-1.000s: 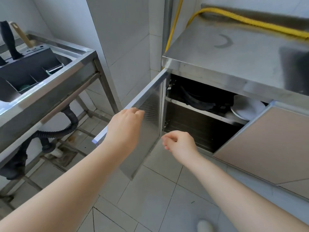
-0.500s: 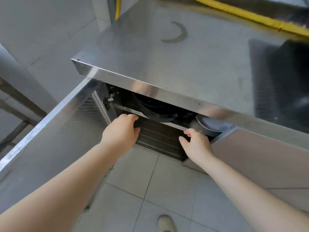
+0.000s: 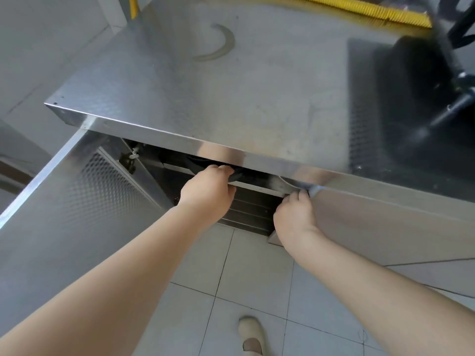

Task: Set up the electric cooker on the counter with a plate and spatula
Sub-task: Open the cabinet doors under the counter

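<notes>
Under the steel counter (image 3: 257,98) the cupboard stands open. A black round pan-like thing, seemingly the electric cooker (image 3: 199,161), sits on the upper shelf, mostly hidden by the counter's edge. My left hand (image 3: 208,194) reaches in with its fingers curled over the cooker's dark rim. A sliver of a white plate (image 3: 289,182) shows to the right on the same shelf. My right hand (image 3: 295,214) is just below the plate, fingers bent at the shelf edge beside the right door's corner. No spatula is in view.
The left cupboard door (image 3: 77,201) swings out wide towards me. The right door (image 3: 385,227) is partly shut. A yellow hose (image 3: 359,9) and a blurred black appliance (image 3: 424,86) lie at the counter's back right. My shoe (image 3: 250,332) is on the tiled floor.
I have leaned in over the counter. My left hand left the door and went onto the black cooker on the shelf. My right hand rose to the shelf edge under the plate.
</notes>
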